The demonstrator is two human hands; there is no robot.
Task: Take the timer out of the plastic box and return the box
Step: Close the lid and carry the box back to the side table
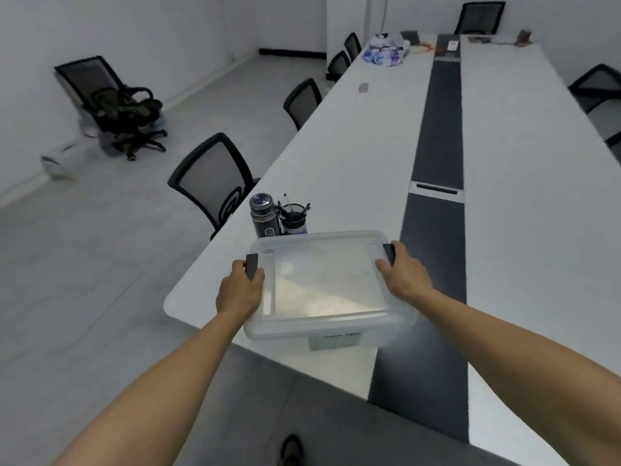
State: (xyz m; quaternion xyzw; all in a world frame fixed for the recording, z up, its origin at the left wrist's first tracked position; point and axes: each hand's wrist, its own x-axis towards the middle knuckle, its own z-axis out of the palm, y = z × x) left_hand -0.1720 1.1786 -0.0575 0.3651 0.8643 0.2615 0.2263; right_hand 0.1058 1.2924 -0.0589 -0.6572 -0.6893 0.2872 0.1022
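A clear plastic box (327,290) with its lid on and black side latches sits at the near corner of a long white table (369,136). My left hand (239,290) grips its left side at the black latch. On the opposite side, my right hand (401,274) holds the box by the other latch. I see no timer; the box's inside shows only glare through the lid.
A dark bottle (263,215) and a pen cup (294,216) stand just beyond the box. Mesh chairs (215,179) line the table's left edge. A dark strip (437,196) runs down the table's middle. Bags and clutter (386,50) lie at the far end.
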